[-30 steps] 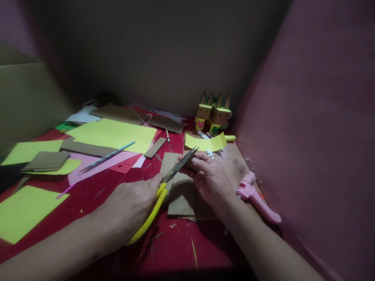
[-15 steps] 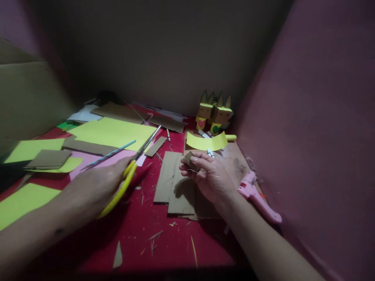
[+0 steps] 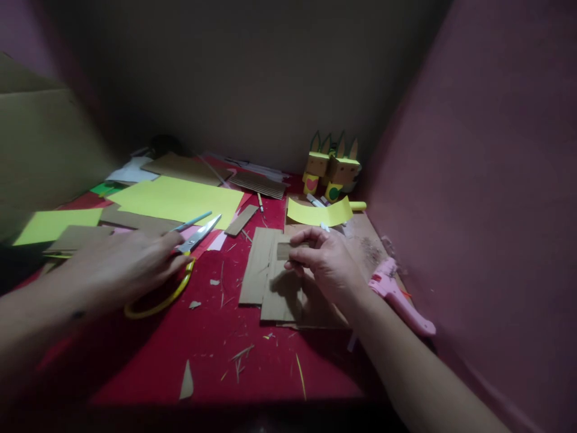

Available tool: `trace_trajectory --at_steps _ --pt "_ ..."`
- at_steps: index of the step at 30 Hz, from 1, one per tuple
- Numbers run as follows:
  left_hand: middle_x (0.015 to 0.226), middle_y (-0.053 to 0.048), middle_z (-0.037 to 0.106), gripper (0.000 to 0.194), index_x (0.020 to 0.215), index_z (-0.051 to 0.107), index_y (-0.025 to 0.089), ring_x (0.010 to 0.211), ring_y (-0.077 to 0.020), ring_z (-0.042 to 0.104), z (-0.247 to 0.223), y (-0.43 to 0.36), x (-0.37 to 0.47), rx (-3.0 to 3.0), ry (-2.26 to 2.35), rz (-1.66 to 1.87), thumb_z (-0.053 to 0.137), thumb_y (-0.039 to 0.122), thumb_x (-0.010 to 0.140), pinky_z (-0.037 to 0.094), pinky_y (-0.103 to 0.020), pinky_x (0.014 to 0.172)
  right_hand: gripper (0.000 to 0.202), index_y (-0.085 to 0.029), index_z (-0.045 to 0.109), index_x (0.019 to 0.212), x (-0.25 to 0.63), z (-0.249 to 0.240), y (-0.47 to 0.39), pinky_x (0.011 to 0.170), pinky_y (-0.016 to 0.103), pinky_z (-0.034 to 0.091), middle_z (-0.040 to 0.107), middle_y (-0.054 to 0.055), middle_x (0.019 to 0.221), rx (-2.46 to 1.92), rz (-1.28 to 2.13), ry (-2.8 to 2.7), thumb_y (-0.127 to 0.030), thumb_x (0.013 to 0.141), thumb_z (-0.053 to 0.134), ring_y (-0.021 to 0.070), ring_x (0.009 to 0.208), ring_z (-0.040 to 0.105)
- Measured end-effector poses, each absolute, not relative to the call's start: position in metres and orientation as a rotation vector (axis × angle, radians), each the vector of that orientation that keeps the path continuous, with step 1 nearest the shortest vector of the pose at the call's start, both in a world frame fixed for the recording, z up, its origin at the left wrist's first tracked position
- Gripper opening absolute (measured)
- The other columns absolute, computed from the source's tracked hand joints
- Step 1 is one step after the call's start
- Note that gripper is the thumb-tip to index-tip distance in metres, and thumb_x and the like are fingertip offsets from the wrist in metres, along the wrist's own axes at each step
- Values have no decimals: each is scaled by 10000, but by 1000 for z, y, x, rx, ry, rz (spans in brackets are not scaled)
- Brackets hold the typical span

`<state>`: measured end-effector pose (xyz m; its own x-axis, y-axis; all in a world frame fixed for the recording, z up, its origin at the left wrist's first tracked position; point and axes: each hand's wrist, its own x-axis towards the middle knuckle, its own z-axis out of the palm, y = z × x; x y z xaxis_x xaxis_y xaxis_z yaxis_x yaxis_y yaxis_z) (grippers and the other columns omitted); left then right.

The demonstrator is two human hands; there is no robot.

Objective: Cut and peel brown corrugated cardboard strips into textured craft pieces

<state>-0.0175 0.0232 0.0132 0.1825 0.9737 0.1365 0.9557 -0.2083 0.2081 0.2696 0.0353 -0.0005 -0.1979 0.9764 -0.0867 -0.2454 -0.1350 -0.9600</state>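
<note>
Yellow-handled scissors (image 3: 201,234) are at my left hand (image 3: 151,258), low over the left part of the red table; their blades point away and to the right. My left fingers lie over the pivot and handle. In my right hand (image 3: 322,258) a small piece of brown cardboard (image 3: 283,251) is pinched between thumb and fingers. Below that hand lie flat cardboard strips (image 3: 256,270) on a larger cardboard sheet. Beyond my left fingers shows a blue pencil-like stick (image 3: 196,221).
A pink glue gun (image 3: 403,304) lies by the right wall. Two cardboard figures (image 3: 345,171) stand at the back right. Yellow paper (image 3: 180,201) and cardboard cover the left. A curved yellow strip (image 3: 320,213) lies behind my right hand; scraps litter the red table (image 3: 216,367).
My left hand has moved left and lower with the scissors, whose blades now lie lower. The small cardboard piece has turned in my right hand. The view has shifted slightly.
</note>
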Motion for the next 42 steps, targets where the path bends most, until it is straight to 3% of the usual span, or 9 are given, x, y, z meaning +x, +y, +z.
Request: trace_trajectory --at_steps 6,9,13,18,21,24,28,37,42 --pt "797 -62 684 326 974 657 202 704 -214 618 26 38 46 2267 1526 289 490 455 853 424 -309 639 206 -169 663 832 279 6 36 380 180 336 571 -51 527 -1141 1638 -1493 -78 648 674 66 419 483" --pt "695 -43 682 309 1023 584 170 572 -189 631 14 39 71 1835 1367 287 555 398 816 461 -282 542 212 -194 591 777 281 -1 40 354 170 354 581 -59 534 -1153 1728 -1610 -75 639 698 74 400 507" --pt "551 -3 645 397 1135 495 157 352 -155 521 -1 34 89 1533 1380 329 580 308 777 319 -230 307 171 -198 579 717 281 -12 43 335 153 384 549 -68 510 -1119 1722 -1731 -84 664 696 61 382 487" --pt "466 20 624 528 1280 426 127 307 -146 491 -3 26 96 1344 1368 451 581 238 787 345 -212 292 159 -195 628 730 281 -12 45 332 155 410 553 -65 521 -1161 1662 -1808 -83 658 715 70 393 506" --pt "449 4 628 418 1195 512 113 267 -130 448 -2 21 96 1377 1431 402 564 265 809 311 -209 277 150 -194 640 734 282 -11 46 336 155 420 550 -66 520 -1141 1656 -1834 -83 663 712 68 394 508" --pt "425 -18 613 177 846 631 143 246 -113 408 -4 19 96 1441 1424 288 602 304 779 255 -207 254 146 -192 645 735 283 -13 46 345 149 428 565 -60 534 -1096 1658 -1872 -79 667 706 65 405 517" --pt "375 -23 553 245 545 585 159 227 -82 356 -8 20 96 1214 1311 346 616 263 765 215 -192 240 141 -187 634 728 283 -14 46 353 159 433 573 -55 547 -1107 1678 -1871 -88 667 714 65 403 510" --pt "383 44 481 328 672 567 178 277 -62 346 -9 18 96 1202 1212 451 724 453 759 218 -171 279 253 -192 558 694 282 -13 44 367 180 431 583 -41 561 -1054 1707 -1735 -190 629 802 84 433 530" --pt "341 31 499 245 717 577 173 261 -60 334 -7 18 100 1271 1276 440 680 377 806 189 -180 298 176 -200 577 706 278 -14 42 382 190 436 571 -49 564 -1038 1642 -1783 -113 654 721 86 445 526"
